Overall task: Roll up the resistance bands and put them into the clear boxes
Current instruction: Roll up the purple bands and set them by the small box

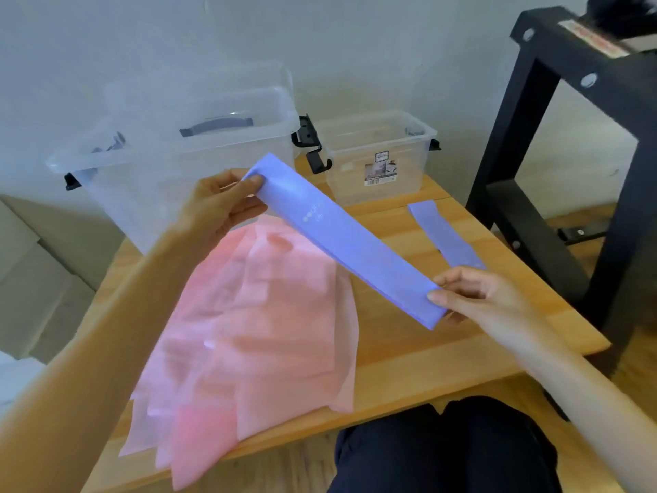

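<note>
Both hands held one purple resistance band point(350, 240) flat above the wooden table point(409, 354): left hand point(217, 208) pinched its far end, right hand point(476, 297) its near end. Rolling had not begun; it would probably start from one end. Another band point(444, 231) lay on the table, right of the held one.

A wooden worktop point(409, 354) is observed, pale and of plank construction, with visible seams between boards. Pink plastic bags point(256, 332) are laid flat upon it in an overlapping pile — the near edges overhang the front of the worktop. A black metal frame point(533, 137) is positioned at the right, standing on the wooden floor point(604, 393); silver bolt heads and a worn label are noted on its upper bar. A pale wall point(142, 37) is seen behind. Dark trousers point(444, 453) are visible at the lower edge. Beige boxes point(32, 279) are stacked at the left — detail is blurred.
</note>
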Demonstrator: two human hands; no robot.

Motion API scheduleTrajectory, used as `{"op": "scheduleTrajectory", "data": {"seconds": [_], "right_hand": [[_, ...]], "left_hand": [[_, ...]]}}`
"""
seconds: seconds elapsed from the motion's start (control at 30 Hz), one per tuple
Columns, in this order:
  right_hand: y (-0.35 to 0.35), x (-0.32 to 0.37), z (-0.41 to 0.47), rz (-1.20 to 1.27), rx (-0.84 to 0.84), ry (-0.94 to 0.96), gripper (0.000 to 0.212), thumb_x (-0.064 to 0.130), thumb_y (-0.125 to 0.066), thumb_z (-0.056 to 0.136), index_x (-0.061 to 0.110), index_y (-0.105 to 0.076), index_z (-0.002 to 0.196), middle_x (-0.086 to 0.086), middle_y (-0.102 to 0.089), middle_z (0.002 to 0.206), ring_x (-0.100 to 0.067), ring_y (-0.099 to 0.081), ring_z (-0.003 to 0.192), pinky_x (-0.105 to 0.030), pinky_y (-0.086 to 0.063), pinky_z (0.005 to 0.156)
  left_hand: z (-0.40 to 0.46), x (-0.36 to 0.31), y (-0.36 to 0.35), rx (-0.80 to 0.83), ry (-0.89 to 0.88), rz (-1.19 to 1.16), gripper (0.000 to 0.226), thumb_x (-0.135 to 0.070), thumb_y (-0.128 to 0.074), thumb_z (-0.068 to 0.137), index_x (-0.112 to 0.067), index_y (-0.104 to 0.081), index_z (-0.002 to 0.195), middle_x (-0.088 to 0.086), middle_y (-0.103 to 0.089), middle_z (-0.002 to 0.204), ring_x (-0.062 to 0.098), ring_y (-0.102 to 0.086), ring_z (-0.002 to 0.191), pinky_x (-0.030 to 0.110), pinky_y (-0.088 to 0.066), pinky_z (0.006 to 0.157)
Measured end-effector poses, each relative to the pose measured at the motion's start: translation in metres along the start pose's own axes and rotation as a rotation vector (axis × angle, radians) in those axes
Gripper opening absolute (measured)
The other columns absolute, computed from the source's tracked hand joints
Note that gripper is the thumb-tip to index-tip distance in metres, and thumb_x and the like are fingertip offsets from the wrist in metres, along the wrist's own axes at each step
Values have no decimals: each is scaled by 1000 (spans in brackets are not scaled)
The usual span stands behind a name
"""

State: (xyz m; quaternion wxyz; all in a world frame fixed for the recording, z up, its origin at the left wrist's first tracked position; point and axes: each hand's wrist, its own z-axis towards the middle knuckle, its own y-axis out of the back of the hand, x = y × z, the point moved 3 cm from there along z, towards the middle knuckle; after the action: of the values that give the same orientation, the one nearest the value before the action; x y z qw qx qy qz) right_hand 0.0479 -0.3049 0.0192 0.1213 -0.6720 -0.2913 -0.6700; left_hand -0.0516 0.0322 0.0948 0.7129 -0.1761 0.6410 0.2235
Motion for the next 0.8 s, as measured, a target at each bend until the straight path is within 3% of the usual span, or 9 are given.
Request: {"op": "scheduleTrajectory", "data": {"seconds": [0.13,0.23,0.33,0.4,0.5,0.63,0.8], "right_hand": [[12,-17,-11,1,-10,-47,21,3,-73,84,6,-65,103,-18,-71,83,-10,-63,56,-18,-53,55],[20,-26,-18,-47,-2,-40,27,4,-74,84,15,-59,105,-7,-67,71,-13,-60,56,-17,-50,58],[22,-30,-24,-103,-2,-1,28,-2,-70,84,18,-59,101,2,-63,67,-17,-60,59,-18,-48,62],[21,-32,-25,-144,15,19,23,-4,-67,86,18,-65,91,7,-61,67,-15,-58,59,-19,-48,63],[20,-36,-21,-193,30,-13,21,1,-68,86,20,-71,78,11,-56,59,-4,-51,55,-17,-43,62],[19,-39,-13,-209,25,-22,19,8,-78,78,26,-73,81,14,-52,61,1,-47,59,-14,-40,64],[14,-45,-7,-206,18,23,27,6,-78,77,32,-72,82,13,-54,63,0,-48,59,-12,-38,62]], "left_hand": [[33,14,-47,99,106,-85,10,-6,-55,98,-10,-63,94,1,-73,89,11,-72,83,21,-58,79],[61,30,-75,119,206,-127,13,2,-54,96,-9,-61,96,2,-72,86,9,-72,74,20,-59,68],[83,46,-105,138,271,-77,24,8,-53,94,-14,-58,84,0,-66,76,9,-68,68,20,-58,59],[95,55,-124,147,263,-8,25,10,-52,94,-12,-64,92,-3,-66,78,8,-63,75,16,-57,59],[114,64,-151,121,238,28,32,11,-58,91,-4,-67,118,0,-68,95,15,-66,87,17,-58,67],[130,73,-179,83,189,131,29,5,-66,89,-3,-69,116,9,-68,108,18,-66,90,17,-58,64],[144,86,-201,97,22,385,21,4,-66,89,-5,-73,106,9,-69,103,17,-64,89,13,-56,64]]}}
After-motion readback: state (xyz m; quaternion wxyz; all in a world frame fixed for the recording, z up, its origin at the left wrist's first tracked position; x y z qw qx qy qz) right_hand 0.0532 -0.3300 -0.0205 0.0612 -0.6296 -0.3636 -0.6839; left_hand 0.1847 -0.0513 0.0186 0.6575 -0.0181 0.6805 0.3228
